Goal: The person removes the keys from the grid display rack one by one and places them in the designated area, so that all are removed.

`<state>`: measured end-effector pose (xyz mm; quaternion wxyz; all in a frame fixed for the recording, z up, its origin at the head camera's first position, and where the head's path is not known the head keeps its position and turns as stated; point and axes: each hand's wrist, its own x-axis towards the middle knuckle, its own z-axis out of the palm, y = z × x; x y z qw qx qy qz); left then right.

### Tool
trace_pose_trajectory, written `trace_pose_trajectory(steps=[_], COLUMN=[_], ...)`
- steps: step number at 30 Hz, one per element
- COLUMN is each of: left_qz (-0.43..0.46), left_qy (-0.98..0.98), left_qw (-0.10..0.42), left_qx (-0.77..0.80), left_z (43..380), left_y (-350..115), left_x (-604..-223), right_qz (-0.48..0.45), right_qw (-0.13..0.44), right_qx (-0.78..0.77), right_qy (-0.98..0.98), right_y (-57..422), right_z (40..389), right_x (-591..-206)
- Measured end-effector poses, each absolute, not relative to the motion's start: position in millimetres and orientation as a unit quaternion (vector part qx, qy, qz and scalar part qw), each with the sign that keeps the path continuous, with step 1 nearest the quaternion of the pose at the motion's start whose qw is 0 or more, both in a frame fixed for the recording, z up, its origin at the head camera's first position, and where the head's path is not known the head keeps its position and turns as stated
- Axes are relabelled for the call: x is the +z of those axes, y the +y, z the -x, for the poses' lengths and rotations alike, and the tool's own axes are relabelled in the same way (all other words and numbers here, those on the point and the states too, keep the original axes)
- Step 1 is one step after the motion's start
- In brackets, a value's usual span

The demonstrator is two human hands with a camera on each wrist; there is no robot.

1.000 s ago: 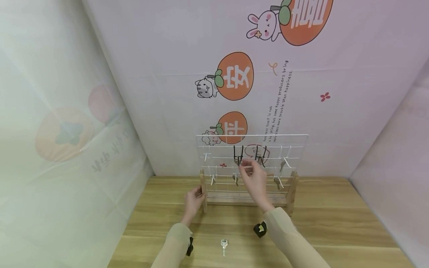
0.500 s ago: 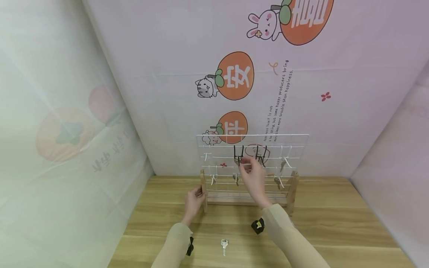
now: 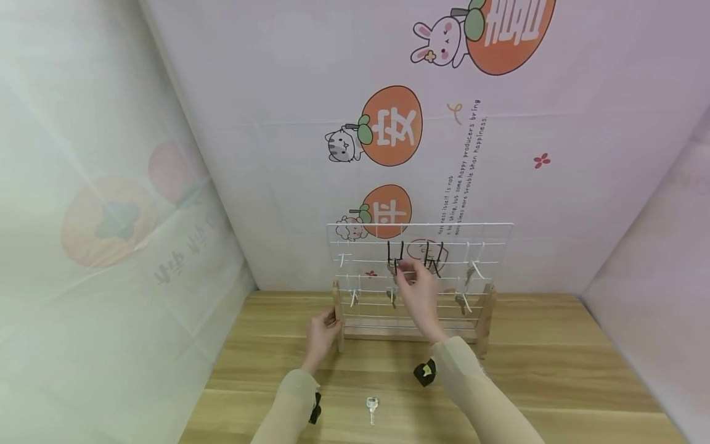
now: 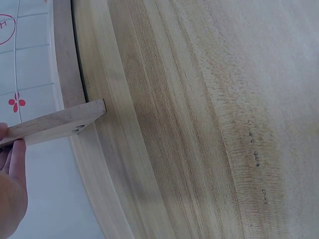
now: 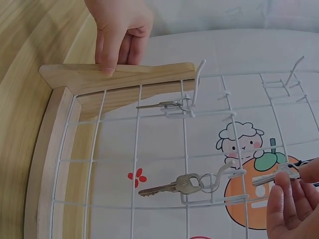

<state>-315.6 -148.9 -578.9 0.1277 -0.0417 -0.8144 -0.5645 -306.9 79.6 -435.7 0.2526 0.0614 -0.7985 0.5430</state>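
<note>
A white wire rack on a wooden stand faces me. My left hand grips its left wooden post, with the thumb on one side and the fingers on the other in the right wrist view. Up at the left black hook, my right hand pinches a silver key between thumb and fingers. Whether that key's ring is around the hook is hidden. Two other keys hang from white hooks nearby: one key and another key. A loose key lies on the table.
Further keys hang on the rack's right side, such as the upper right key and lower right key. A second black hook sits beside my right hand. A white printed curtain stands behind the rack.
My right wrist has shifted slightly to the left while the fingers stay at the black hook. The left hand keeps its place on the post.
</note>
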Motion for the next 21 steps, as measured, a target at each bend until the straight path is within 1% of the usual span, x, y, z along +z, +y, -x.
trace_pose_trajectory(steps=[21], left_qz=[0.04], left_qy=[-0.809], left_qw=[0.119], left_qx=[-0.574], left_z=[317.7], left_y=[-150.1], left_x=[-581.6], right_qz=[-0.043], right_qw=[0.233], right_qx=[0.572], right_qy=[-0.785], right_y=[78.5], right_z=[308.4], right_x=[-436.1])
